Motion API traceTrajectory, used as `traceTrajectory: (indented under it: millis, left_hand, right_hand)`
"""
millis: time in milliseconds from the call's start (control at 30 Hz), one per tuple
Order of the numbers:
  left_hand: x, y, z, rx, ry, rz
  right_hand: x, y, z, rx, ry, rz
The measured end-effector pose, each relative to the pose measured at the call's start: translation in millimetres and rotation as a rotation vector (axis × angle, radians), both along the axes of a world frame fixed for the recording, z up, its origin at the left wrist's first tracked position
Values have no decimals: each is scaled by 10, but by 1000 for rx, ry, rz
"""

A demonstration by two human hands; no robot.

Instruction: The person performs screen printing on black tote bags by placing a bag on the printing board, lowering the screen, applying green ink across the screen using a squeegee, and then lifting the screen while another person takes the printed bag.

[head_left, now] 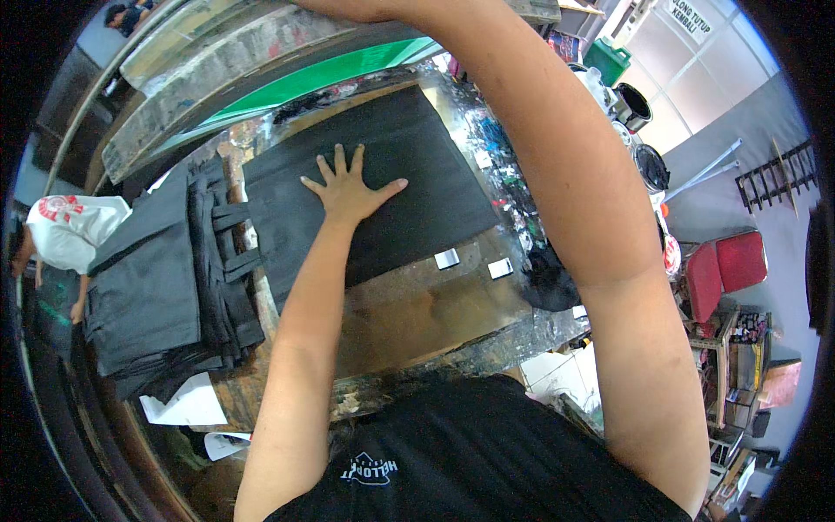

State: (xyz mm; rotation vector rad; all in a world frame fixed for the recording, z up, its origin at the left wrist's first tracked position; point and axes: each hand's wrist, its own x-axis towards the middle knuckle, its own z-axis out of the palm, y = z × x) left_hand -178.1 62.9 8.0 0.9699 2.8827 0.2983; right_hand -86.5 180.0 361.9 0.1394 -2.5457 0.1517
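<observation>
My left hand (346, 193) lies flat on a black fabric bag (417, 191), its fingers spread. The bag is spread over a brown board (391, 317) on the worktable. My right arm reaches forward across the view to a raised screen-printing frame (235, 61) with a green underside. Only part of my right hand (357, 7) shows at the top edge, close to the frame; its fingers are cut off, so I cannot see whether it grips. Left of the bag sits a thick stack of black fabric bags (156, 287), with straps (239, 239) sticking out towards it.
Two small pale pieces (447, 258) lie on the board's near right part. Paint-smeared table edge and a black clump (550, 278) are at the right. Beyond stand a green jerrycan (607, 63), pots (632, 106) and a red chair (726, 265). Another person in white (74, 228) is at left.
</observation>
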Motion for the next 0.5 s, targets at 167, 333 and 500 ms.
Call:
traceTrajectory:
  millis: [167, 333, 500]
  left_hand:
    - [-90, -19, 2, 16, -24, -10]
    - [-433, -9, 1, 200, 60, 477]
    - [-700, 300, -102, 243, -4, 784]
  right_hand:
    - [129, -96, 163, -29, -212, -57]
    - [40, -75, 95, 7, -141, -73]
    - [27, -86, 163, -17, -199, -94]
